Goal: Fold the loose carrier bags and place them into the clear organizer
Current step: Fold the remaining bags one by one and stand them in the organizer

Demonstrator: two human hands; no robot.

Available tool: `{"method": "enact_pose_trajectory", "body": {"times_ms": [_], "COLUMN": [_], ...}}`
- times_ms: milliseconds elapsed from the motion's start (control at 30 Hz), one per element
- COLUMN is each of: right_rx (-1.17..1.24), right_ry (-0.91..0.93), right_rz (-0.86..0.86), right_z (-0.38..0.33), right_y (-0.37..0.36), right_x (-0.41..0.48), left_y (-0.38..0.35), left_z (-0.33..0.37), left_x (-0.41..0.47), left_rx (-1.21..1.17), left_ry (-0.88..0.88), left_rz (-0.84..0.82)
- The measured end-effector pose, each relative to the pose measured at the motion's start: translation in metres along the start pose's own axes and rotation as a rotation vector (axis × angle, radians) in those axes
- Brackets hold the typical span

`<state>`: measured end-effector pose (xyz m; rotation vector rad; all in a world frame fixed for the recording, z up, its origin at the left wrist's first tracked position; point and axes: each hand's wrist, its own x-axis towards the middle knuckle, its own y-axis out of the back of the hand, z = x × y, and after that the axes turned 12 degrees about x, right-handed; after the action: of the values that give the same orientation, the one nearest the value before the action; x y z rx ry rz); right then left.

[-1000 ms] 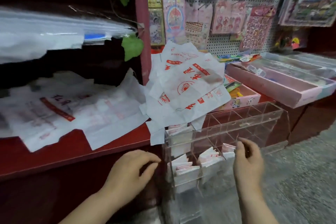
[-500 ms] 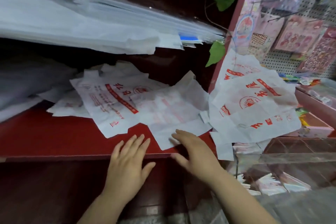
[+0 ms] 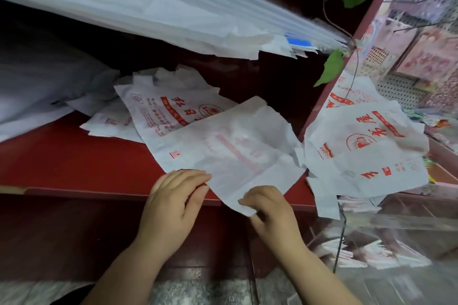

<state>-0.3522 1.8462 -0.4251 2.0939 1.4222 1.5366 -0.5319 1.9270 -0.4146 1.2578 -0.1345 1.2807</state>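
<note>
left grip [image 3: 171, 205], right grip [image 3: 272, 215]: bare, short plump fingers [image 3: 193, 177]; forearms [image 3: 128, 267] bare.

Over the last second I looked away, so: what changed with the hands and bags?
Both hands left the organizer and came up to the shelf. The right hand now pinches a corner of the near bag; the left hand touches its edge. The other bags lie as before.

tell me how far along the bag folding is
Done: a few folded bags sit in the clear organizer. In hand: the right hand pinches the near corner of the top bag, the left hand touching its edge; no fold made yet. Left: the bags under it and the pile on the right, all unfolded.
</note>
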Motion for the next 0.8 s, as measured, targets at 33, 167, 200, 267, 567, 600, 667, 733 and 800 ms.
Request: {"method": "enact_pose_trajectory", "body": {"times_ms": [33, 167, 200, 267, 567, 600, 667, 733, 800], "right_rx": [0.067, 0.200, 0.220, 0.246, 0.685, 0.740, 0.813, 0.843, 0.807], "right_ry": [-0.026, -0.130, -0.165, -0.224, -1.062, -1.151, -1.254, -1.307, -1.280], "right_rz": [-0.007, -0.039, -0.049, -0.074, 0.684, 0.642, 0.557, 0.539, 0.582], "right_z": [-0.003, -0.012, -0.015, -0.020, -0.020, -0.018, -0.018, -0.018, -0.015], "right_y": [0.002, 0.018, 0.024, 0.037, 0.061, 0.058, 0.054, 0.053, 0.054], "right_x": [-0.002, -0.027, -0.035, -0.048, -0.034, -0.033, -0.030, -0.025, -0.021], "left_y": [0.001, 0.006, 0.004, 0.000, 0.003, 0.006, 0.012, 0.013, 0.015], "left_z": [-0.002, -0.006, -0.007, -0.005, 0.007, 0.009, 0.011, 0.011, 0.011], "left_x": [0.000, 0.001, -0.001, -0.003, -0.021, -0.025, -0.032, -0.036, -0.037], "left_rx": [0.002, 0.021, 0.028, 0.132, 0.352, 0.317, 0.278, 0.295, 0.252], "left_ry": [0.013, 0.004, -0.008, -0.032, -0.070, -0.074, -0.088, -0.110, -0.092], "left_rz": [0.004, -0.071, -0.128, -0.289, -0.282, -0.279, -0.260, -0.257, -0.250]}}
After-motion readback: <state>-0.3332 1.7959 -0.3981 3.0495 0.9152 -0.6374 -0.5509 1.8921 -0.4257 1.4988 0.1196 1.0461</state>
